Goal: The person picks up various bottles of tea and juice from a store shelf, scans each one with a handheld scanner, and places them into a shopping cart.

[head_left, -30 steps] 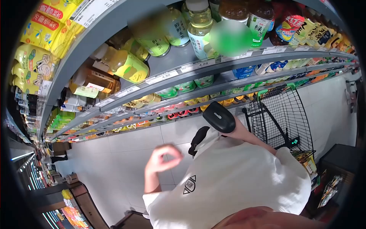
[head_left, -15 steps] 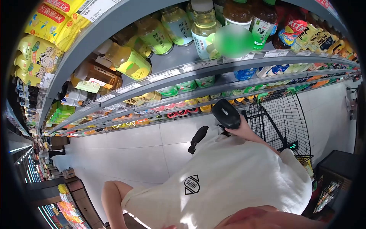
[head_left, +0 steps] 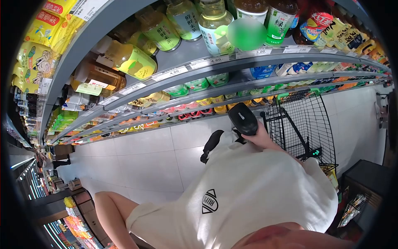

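Note:
My right hand is closed around the grip of a black handheld barcode scanner. The scanner's rounded head, with a small white logo, points up toward the shelves. Only the back of the hand and part of the fingers show; the rest are behind the device. Just beyond the right forearm stands a black wire shopping cart with a green-trimmed edge. My left arm is bent at the lower left, and its hand is out of the frame.
Curved-looking shelves of bottled drinks run across the front, with price tags along their edges. Green tea bottles and yellow juice bottles fill the top. Pale floor tiles lie below. A dark stand is at the right.
My left elbow has swung outward to the left. The scanner in my right hand has tilted slightly and shifted a little upward in view. The shelves have slid slightly left in view.

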### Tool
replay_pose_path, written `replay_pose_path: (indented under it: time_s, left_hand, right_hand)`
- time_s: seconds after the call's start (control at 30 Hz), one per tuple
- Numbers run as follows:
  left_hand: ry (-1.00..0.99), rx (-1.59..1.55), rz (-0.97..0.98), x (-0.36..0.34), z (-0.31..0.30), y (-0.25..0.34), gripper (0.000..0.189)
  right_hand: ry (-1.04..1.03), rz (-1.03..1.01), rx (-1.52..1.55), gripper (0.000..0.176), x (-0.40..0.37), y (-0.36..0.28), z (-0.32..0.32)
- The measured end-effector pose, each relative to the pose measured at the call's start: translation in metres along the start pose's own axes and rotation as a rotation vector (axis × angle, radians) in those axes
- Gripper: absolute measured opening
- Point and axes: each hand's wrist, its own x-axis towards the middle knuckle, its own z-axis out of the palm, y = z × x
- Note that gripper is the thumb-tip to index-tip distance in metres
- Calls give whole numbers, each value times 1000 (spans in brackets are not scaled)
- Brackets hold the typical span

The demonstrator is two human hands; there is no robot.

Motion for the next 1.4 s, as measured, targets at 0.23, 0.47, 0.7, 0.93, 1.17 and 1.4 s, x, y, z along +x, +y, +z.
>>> replay_pose_path:
  time_s: [0.23, 0.47, 0.7, 0.93, 1.17, 1.4]
  left_hand:
    - [676, -634, -126, -75, 34, -50, 12]
    - [2025, -721, -904, -58, 230, -72, 25]
    - [1894, -657, -1001, -80, 213, -51, 28]
    - [1851, -833, -900, -73, 227, -74, 25]
    - [981, -290, -1453, -97, 285, -255, 9]
    - [1042, 198, -1527, -60, 244, -346, 30]
  right_hand:
    - [9, -90, 103, 59, -6, 8, 3]
    - [305, 143, -205, 56, -50, -35, -52]
    - [426, -138, -259, 43, -87, -40, -92]
    - [409, -115, -115, 37, -92, -32, -85]
    - [165, -202, -412, 54, -15, -34, -42]
    - [-85, -285, -123, 58, 16, -10, 7]
